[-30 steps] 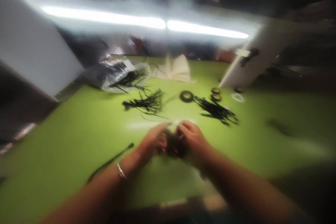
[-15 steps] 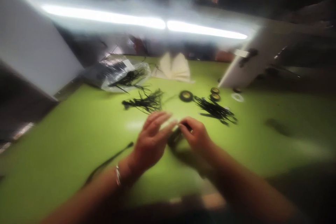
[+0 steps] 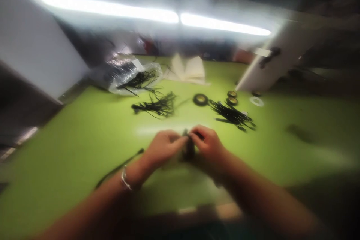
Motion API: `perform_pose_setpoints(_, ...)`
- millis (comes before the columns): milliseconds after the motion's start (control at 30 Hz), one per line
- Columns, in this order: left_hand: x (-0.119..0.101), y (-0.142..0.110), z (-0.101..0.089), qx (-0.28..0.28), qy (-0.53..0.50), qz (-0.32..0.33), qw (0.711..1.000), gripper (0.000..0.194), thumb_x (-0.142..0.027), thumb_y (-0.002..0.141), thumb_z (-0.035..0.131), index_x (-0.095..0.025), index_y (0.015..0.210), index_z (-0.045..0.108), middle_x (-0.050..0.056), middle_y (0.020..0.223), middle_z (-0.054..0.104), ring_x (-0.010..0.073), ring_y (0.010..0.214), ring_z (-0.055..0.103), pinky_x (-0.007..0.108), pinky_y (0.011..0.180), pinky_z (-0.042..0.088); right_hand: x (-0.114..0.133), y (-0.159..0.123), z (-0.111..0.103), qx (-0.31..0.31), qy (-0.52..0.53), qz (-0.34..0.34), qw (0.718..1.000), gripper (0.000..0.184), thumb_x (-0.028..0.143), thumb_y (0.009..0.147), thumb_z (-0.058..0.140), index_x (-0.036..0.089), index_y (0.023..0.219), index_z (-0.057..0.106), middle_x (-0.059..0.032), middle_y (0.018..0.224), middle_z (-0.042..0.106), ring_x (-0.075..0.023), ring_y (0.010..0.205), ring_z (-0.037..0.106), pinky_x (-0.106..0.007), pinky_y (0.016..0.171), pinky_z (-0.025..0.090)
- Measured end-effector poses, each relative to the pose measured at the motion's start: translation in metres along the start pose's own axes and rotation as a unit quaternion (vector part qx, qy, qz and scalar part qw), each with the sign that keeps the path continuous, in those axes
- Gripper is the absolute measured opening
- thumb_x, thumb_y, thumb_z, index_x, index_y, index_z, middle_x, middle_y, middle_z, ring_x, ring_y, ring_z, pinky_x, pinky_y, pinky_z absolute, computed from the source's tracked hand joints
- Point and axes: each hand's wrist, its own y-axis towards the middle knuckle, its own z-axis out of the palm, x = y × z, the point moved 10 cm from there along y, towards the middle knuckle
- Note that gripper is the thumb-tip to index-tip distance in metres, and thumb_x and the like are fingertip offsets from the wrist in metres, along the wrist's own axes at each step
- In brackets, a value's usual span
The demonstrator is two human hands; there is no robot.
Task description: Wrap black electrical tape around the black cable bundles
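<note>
My left hand [image 3: 165,144], a bracelet at its wrist, is closed, with thumb and fingers pinched together. My right hand [image 3: 208,142] meets it fingertip to fingertip and is closed too. Between them they pinch a small black piece [image 3: 189,150], too blurred to tell its kind; its top pokes up just above the fingertips. A black cable [image 3: 120,167] with a thicker end lies on the table left of my left hand, partly behind the forearm.
Beyond my hands on the green table [image 3: 67,138] lie a loose cable bundle [image 3: 157,105], a straighter bundle [image 3: 233,116], a black tape roll [image 3: 200,99], smaller rolls [image 3: 232,97] and a white ring [image 3: 257,101]. Further back are a plastic bag [image 3: 120,77] and an open booklet [image 3: 189,69].
My left hand's fingers, raised and spread half a second ago, have come down and closed on the black piece beside the right fingertips. My right hand stays in nearly the same place.
</note>
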Motion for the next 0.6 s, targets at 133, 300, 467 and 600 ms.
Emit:
perform_pose_setpoints(133,0.011,-0.001,0.008,0.021,-0.04,-0.056,0.997,0.043,-0.053,0.073,0.062,-0.011,0.072,0.075,0.003,0.06,0.064,0.0141,0.057,0.051,0.023,0.051,0.037,-0.011,-0.003,0.001,-0.017,0.054,0.051,0.997,0.012,0.028,0.083,0.058,0.019,0.076,0.062,0.0001,0.072,0.062,-0.013,0.068,0.056,-0.026,0.065,0.046)
perform_pose_setpoints(300,0.009,-0.001,0.012,0.021,-0.089,-0.044,0.995,0.043,-0.051,0.076,0.06,-0.012,0.063,0.071,0.003,0.057,0.063,0.0139,0.055,0.049,0.023,0.049,0.034,-0.028,-0.006,0.009,-0.004,0.149,0.151,0.977,0.021,0.04,0.081,0.059,0.019,0.081,0.058,0.0004,0.071,0.06,-0.0142,0.066,0.058,-0.028,0.062,0.049)
perform_pose_setpoints(467,0.012,0.003,0.005,0.02,-0.137,-0.05,0.989,0.038,-0.045,0.079,0.058,-0.013,0.063,0.069,0.0,0.054,0.055,0.0096,0.051,0.041,0.022,0.048,0.029,-0.03,-0.007,0.016,0.013,0.148,0.161,0.976,0.036,0.034,0.071,0.068,0.02,0.102,0.055,0.001,0.083,0.058,-0.0127,0.069,0.057,-0.027,0.063,0.048)
perform_pose_setpoints(600,0.016,0.004,-0.018,-0.048,-0.214,-0.052,0.974,0.032,-0.042,0.08,0.058,-0.013,0.069,0.069,-0.003,0.053,0.045,0.0076,0.048,0.032,0.022,0.046,0.024,-0.036,-0.007,0.01,-0.023,0.196,0.162,0.967,0.047,0.027,0.071,0.065,0.024,0.116,0.048,0.0039,0.083,0.05,-0.0101,0.066,0.054,-0.025,0.062,0.046)
